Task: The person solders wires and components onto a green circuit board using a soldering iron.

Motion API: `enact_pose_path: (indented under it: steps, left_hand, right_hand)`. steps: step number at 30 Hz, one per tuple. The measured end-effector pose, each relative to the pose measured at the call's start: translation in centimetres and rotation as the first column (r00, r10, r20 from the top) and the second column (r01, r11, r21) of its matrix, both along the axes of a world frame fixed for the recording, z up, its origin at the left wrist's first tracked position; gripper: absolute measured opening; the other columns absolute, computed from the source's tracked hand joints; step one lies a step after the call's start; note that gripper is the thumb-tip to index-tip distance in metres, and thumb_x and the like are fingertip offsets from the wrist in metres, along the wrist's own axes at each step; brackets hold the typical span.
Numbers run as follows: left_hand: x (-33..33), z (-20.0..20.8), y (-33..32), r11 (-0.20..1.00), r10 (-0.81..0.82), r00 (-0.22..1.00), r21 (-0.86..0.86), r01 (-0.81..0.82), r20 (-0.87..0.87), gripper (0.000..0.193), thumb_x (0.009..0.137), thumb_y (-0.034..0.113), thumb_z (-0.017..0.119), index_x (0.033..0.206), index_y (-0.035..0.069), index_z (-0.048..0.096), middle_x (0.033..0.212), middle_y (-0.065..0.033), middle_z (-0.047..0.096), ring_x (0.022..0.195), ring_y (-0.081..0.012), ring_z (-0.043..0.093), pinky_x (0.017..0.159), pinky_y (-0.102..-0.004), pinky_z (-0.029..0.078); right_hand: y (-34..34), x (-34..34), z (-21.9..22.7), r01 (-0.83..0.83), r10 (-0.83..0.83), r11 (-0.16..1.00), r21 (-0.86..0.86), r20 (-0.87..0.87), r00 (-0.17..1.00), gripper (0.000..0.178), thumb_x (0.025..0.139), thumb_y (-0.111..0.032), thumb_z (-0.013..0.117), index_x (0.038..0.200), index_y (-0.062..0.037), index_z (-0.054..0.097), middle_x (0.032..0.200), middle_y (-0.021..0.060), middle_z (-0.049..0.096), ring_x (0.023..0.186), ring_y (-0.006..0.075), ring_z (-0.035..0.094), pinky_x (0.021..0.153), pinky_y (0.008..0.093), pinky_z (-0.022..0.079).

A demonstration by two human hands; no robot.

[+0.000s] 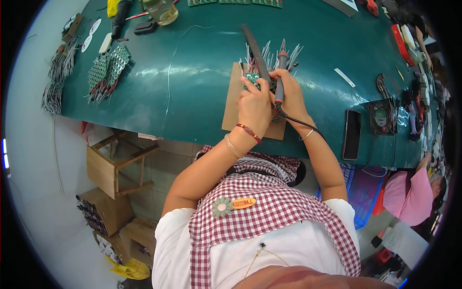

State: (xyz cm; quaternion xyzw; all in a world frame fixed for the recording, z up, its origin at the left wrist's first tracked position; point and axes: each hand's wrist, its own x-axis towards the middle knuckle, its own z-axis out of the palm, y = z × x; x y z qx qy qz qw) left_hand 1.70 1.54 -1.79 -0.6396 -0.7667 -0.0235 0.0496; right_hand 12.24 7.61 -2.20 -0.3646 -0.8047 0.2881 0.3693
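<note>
My left hand (255, 103) is closed on a small green circuit board (252, 77), its fingers pressed at the board's near edge. In my right hand (290, 94) is a soldering iron (281, 79) with a grey and red handle, its tip pointing away from me. A black cord runs back from it over my right wrist. A long dark flat metal strip (256, 49) slants from the far side down to between my hands; which hand touches it, I cannot tell. Grey and red wires (267, 54) fan out beyond the board. Beneath lies a brown cardboard sheet (233, 107).
Wired green boards (109, 67) lie left on the green table (202, 101); grey wire bundles (60, 72) hang at its left edge. A glass jar (165, 12) stands far left. A phone (352, 135) and a black device (381, 117) are right. A pink-clad person (409, 197) is beyond.
</note>
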Motion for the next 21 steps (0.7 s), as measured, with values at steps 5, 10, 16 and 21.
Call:
enact_pose_path:
  steps: [5,10,16,21]
  left_hand:
    - [-0.6,0.7,0.1,0.999,-0.007,0.999,-0.036,0.008,0.043,0.052,0.079,0.029,0.063,0.118,0.0,0.046,0.116,-0.0321,0.055,0.07,-0.0288,0.066,0.056,-0.031,0.054]
    - [-4.2,4.8,-0.2,0.986,-0.117,0.945,-0.077,0.147,0.307,0.065,0.076,0.039,0.068,0.12,0.0,0.043,0.115,-0.0296,0.056,0.077,-0.0342,0.065,0.061,-0.0379,0.054]
    - [-19.9,0.1,11.3,0.962,0.117,0.993,0.247,-0.117,0.014,0.041,0.08,0.034,0.066,0.109,0.008,0.053,0.107,-0.014,0.056,0.099,-0.0327,0.057,0.074,-0.0425,0.053]
    - [-26.2,-3.2,16.9,0.998,0.005,1.0,0.07,-0.005,-0.005,0.024,0.081,0.031,0.065,0.103,0.022,0.062,0.114,-0.003,0.053,0.111,-0.0261,0.048,0.086,-0.0509,0.042]
  right_hand:
    - [-0.1,-0.4,0.0,0.008,-0.04,0.984,0.181,0.173,0.984,0.047,0.067,-0.007,0.074,0.108,-0.008,0.051,0.094,0.0102,0.059,0.088,0.0306,0.055,0.078,0.0392,0.038]
    - [-0.5,0.0,0.4,0.032,-0.06,0.983,0.183,0.152,0.987,0.047,0.066,-0.009,0.076,0.107,-0.0079,0.053,0.09,0.0087,0.059,0.086,0.0287,0.055,0.078,0.0387,0.037]
    - [-0.9,1.0,2.5,0.149,-0.158,0.964,0.221,0.02,0.987,0.038,0.073,-0.014,0.076,0.104,-0.0081,0.056,0.085,0.0073,0.06,0.076,0.0232,0.057,0.07,0.0339,0.042]
    - [-1.5,4.0,3.9,0.263,-0.251,0.962,0.074,-0.132,0.959,0.025,0.082,-0.011,0.069,0.102,-0.0064,0.056,0.093,0.006,0.067,0.08,0.0152,0.062,0.069,0.025,0.047]
